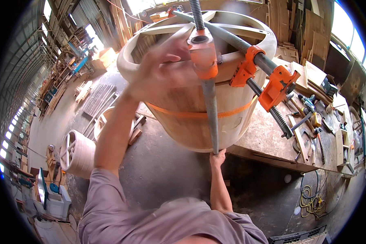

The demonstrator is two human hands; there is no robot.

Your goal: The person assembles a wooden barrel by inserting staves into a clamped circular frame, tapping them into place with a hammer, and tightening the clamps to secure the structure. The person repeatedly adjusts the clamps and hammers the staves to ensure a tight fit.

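Note:
A big round wooden drum-shaped piece with a spoked top frame stands before me, an orange strap around its side. My right hand is closed around the lower end of a pipe clamp that runs down the drum's near side. My left hand is beside that clamp's orange head, smeared by motion, so its grip cannot be made out. A threaded screw rises from this head. Across the drum's top lies a second pipe clamp, its orange jaws at the right rim.
The drum rests at the edge of a workbench strewn with hand tools. Smaller wooden drums stand on the floor at left, near stacked strips. A coiled yellow cable lies at lower right. Boards lean against the back wall.

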